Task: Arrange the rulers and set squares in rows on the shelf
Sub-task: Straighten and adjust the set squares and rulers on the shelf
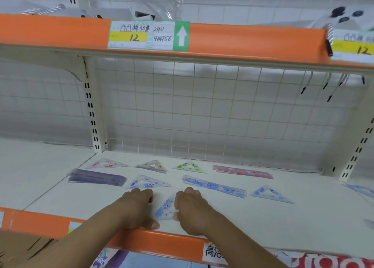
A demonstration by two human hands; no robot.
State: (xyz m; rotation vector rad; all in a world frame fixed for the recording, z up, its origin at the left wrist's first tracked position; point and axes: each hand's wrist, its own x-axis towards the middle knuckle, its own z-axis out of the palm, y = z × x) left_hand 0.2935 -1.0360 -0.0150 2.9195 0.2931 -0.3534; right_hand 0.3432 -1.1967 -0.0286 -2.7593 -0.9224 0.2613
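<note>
Both my hands meet at the shelf [263,223] front: left hand [139,205] and right hand [190,207] curl round opposite edges of the blue set square [165,207], gripping it flat, just before a blue ruler [214,186].

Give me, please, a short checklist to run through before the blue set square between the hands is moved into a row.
1. Grip on the near blue set square: the right hand holds its right edge, but the left hand may or may not be touching it: cannot tell.
2. The square lies inside the front edge of the shelf: ok.
3. Back row in line, from pink set square to pink ruler: ok.
4. Front row straight: the blue ruler lies slanted: not ok.
5. Bare shelf to the right of the hands for placing: ok.
</note>
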